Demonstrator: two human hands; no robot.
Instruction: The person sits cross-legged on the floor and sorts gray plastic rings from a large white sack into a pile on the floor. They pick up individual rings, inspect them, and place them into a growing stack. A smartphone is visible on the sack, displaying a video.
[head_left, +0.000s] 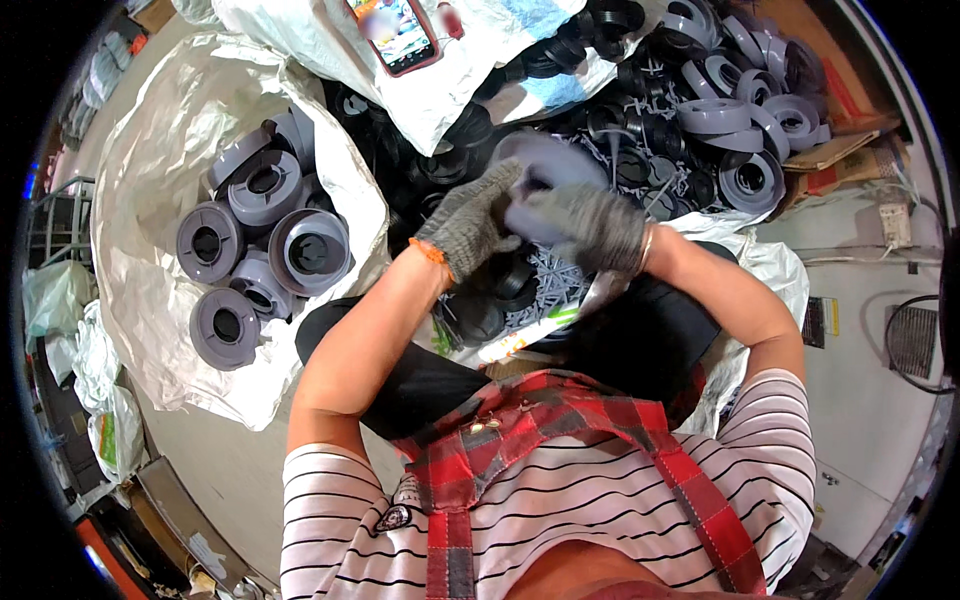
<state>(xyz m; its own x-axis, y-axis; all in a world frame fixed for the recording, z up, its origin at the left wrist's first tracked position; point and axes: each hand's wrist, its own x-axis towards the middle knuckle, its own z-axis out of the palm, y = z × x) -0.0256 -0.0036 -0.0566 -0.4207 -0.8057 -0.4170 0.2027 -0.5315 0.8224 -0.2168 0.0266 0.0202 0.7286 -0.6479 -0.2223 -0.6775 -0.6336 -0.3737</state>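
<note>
1. Left hand [470,222]: grey knit glove, fingers partly curled on the left side of a grey round part [570,165]. Exact fingertip contact blurred.
2. Right hand [597,222]: same glove type, fingers bent over the part's lower right side. Both hands gripping it, neither spread wide.
3. Part sits between the hands, held above the person's lap. Motion-blurred; dark opening visible near its left side.
4. White sack [130,230], on the person's left: mouth open, crumpled rim. Holds several grey cup-shaped parts [207,241] with black centres, bunched toward the sack's right edge. Some upturned, some tilted.
5. Beyond and beneath the hands: heap of black round parts [475,318], thin grey strips [550,285] mixed in.
6. Heap's far right edge: pile of grey rings [752,182], stacked at angles beside cardboard [850,150].
7. White sheeting [300,50] past the heap carries a phone [402,38], screen up and lit.
</note>
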